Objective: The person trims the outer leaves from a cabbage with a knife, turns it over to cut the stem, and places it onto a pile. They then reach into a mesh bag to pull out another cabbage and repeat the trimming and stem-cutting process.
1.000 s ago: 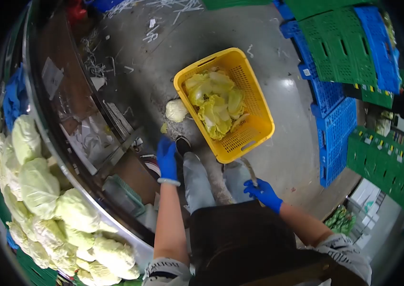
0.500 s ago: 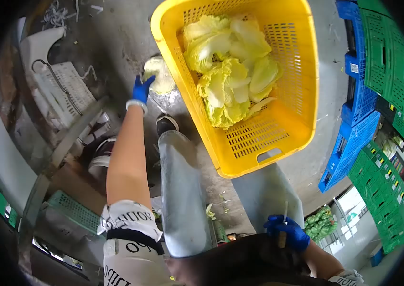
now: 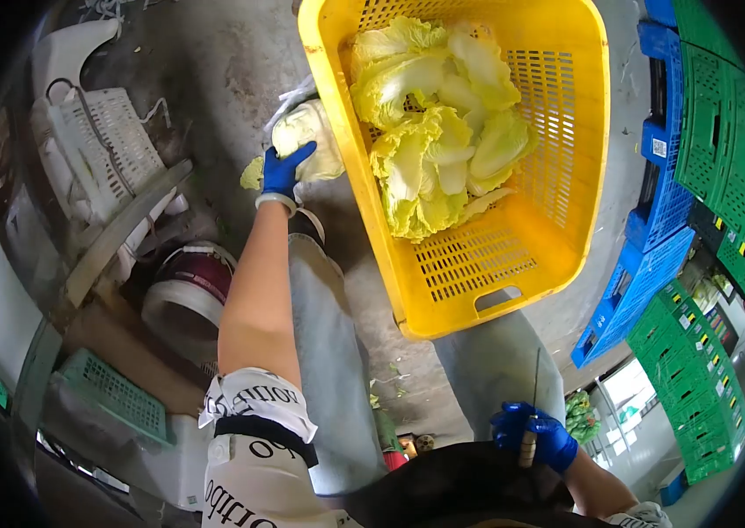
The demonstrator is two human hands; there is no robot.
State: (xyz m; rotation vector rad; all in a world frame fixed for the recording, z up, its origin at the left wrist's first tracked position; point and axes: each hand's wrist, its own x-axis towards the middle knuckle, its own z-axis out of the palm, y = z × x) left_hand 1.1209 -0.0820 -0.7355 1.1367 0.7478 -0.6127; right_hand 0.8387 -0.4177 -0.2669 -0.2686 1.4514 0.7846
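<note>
My left hand [image 3: 282, 169], in a blue glove, grips a pale napa cabbage [image 3: 311, 128] by its near side, thumb and fingers spread over it, just left of the yellow crate. A loose green leaf [image 3: 252, 174] shows left of that hand. Low in the view, by my right thigh, my right hand [image 3: 535, 436], also gloved in blue, is closed around a thin-bladed knife [image 3: 527, 449] with a light handle, its blade pointing away from me. Inside the yellow crate [image 3: 487, 327] lie several loose yellow-green cabbage leaves [image 3: 434, 132].
Blue pallets [image 3: 654, 167] and stacked green crates [image 3: 715, 114] stand along the right. On the left are a white perforated basket [image 3: 113, 145], a maroon and white bucket [image 3: 188, 295] and a pale green basket [image 3: 117, 396]. Bagged green vegetables [image 3: 581, 418] sit at lower right.
My left hand has reached onto the cabbage and taken hold of it. The view has shifted slightly, and the knife in my right hand shows more of its blade.
</note>
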